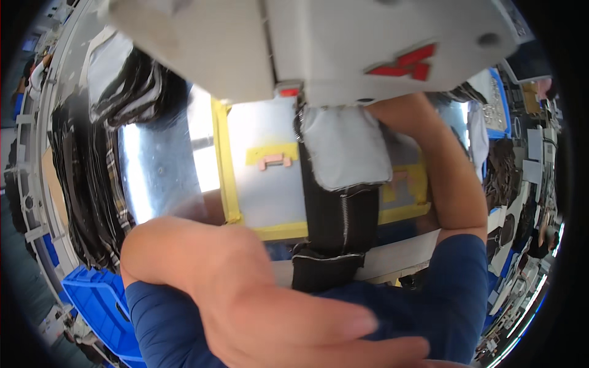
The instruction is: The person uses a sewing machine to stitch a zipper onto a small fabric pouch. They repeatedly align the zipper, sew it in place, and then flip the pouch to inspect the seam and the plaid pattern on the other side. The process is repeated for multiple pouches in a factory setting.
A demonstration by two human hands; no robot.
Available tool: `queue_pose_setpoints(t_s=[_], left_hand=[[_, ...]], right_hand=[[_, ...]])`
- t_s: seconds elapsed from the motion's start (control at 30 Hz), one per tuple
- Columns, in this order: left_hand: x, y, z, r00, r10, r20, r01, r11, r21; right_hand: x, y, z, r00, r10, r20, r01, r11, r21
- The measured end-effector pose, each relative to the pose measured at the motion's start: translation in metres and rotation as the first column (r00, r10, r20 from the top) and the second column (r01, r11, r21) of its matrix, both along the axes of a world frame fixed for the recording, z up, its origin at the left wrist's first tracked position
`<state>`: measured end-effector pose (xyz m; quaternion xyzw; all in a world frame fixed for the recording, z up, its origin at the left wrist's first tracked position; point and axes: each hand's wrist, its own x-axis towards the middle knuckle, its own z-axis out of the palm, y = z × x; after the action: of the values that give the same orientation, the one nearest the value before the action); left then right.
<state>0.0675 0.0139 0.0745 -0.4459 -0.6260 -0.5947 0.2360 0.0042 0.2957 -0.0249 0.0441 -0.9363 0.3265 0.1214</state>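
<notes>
My left hand [276, 313] is raised close to the camera in front of my body. Its fingers are stretched out to the right, slightly blurred, with nothing seen in them. My right hand [396, 114] reaches under the white sewing machine head [392, 43]; its fingers are hidden there, beside a light grey pocket cloth [346, 147]. This cloth lies on a black fabric strip [325, 218] with a metal zipper [345, 218]. The strip runs from under the machine toward me, and its near end hangs over the table edge.
Yellow tape [224, 165] borders the pale work plate [264, 196]. A small pink piece [274, 161] sits on it. Stacked dark fabric pieces [86, 184] and a blue crate [98, 306] stand at the left. Another blue tray [500, 104] is at the far right.
</notes>
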Motion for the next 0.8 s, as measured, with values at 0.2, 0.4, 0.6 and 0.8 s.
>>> queue_pose_setpoints(t_s=[0.2,0.4,0.6,0.8], left_hand=[[-0.066,-0.014,-0.005,0.879,-0.376,-0.292,0.359,0.927,-0.114],[-0.070,-0.020,0.004,0.717,-0.683,0.139,0.614,0.524,-0.590],[0.010,-0.067,-0.069,0.794,-0.589,0.148,0.494,0.484,-0.722],[0.058,-0.083,-0.083,0.741,-0.653,0.158,0.407,0.251,-0.878]], right_hand=[[-0.007,0.004,-0.011,0.998,0.003,0.067,-0.007,0.999,0.054],[0.014,0.015,0.015,0.943,-0.072,0.324,0.058,0.997,0.052],[0.096,0.017,0.040,0.938,-0.004,0.347,0.071,0.981,-0.182],[0.165,-0.005,0.013,0.987,0.159,-0.014,-0.147,0.941,0.303]])
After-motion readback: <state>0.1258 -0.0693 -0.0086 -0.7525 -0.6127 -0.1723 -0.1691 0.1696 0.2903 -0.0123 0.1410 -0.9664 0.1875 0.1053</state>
